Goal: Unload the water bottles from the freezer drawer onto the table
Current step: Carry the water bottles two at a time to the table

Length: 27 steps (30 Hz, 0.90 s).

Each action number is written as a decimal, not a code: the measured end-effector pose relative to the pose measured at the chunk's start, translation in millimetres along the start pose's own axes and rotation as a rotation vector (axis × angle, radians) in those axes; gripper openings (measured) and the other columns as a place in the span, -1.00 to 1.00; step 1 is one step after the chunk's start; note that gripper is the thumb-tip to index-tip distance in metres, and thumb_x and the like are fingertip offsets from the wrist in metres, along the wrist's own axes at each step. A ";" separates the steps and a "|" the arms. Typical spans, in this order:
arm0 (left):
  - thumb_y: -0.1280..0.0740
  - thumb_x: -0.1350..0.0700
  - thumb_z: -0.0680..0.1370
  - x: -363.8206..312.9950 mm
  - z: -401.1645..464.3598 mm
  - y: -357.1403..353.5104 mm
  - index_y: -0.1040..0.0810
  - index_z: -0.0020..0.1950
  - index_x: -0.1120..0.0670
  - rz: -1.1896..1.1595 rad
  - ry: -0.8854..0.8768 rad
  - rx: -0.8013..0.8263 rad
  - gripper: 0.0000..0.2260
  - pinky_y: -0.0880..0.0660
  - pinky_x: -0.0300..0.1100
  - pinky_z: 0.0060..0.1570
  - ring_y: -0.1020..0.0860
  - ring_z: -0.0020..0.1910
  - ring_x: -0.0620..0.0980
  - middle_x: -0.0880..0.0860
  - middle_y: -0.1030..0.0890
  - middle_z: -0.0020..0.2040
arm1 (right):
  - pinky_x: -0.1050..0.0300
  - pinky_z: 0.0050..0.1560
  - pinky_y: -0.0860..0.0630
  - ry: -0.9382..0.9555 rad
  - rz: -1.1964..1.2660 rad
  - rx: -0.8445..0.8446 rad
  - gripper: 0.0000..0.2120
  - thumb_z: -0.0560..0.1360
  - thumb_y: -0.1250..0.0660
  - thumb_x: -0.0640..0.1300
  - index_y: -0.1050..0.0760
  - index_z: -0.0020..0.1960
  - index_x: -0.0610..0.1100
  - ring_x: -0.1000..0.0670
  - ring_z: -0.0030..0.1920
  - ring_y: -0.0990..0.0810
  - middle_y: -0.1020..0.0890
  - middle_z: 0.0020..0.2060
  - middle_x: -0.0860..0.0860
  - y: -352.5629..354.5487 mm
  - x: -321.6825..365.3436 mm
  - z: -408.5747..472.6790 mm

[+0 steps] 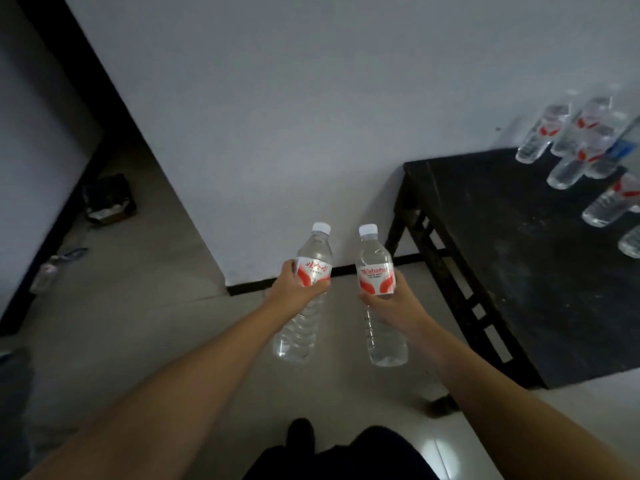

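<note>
My left hand (294, 285) grips a clear water bottle (306, 268) with a red-and-white label and white cap, held upright over the floor. My right hand (391, 299) grips a second, similar water bottle (375, 268) beside it. Both bottles hang in the air left of the black table (502, 258). Several more labelled water bottles (581, 147) stand on the table's far right part. The freezer drawer is not in view.
A white wall (277, 116) rises straight ahead, with a dark door frame (86, 64) at the left. A dark box (109, 199) and small litter lie on the grey floor at left. My dark shoe (299, 434) shows at the bottom.
</note>
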<state>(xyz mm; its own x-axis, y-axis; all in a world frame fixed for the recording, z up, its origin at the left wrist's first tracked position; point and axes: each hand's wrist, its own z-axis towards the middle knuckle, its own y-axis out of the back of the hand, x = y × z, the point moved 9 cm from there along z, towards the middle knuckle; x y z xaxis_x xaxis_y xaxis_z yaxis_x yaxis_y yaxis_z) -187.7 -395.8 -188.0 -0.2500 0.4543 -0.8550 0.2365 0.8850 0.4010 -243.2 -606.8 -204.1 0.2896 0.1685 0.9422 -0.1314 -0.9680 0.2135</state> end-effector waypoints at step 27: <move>-0.46 -0.03 0.44 -252.6 306.7 -287.5 -0.31 0.37 0.07 0.093 -0.115 0.407 -0.42 -0.51 -0.11 0.05 -0.54 0.08 0.01 0.05 -0.53 0.18 | -0.12 0.30 -0.45 -0.289 0.083 -0.525 -0.18 0.39 -0.50 -0.12 -0.12 0.50 -0.03 -0.08 0.30 -0.47 -0.45 0.31 -0.03 326.0 4.6 234.8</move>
<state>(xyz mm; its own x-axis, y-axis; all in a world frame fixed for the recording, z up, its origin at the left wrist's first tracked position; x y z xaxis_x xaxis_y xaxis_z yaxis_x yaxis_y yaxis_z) 95.4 -796.3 -188.1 -0.1092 0.4954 -0.8618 0.6101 0.7179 0.3354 -62.2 -965.2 -190.8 0.4942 -0.0319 0.8688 -0.5938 -0.7423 0.3105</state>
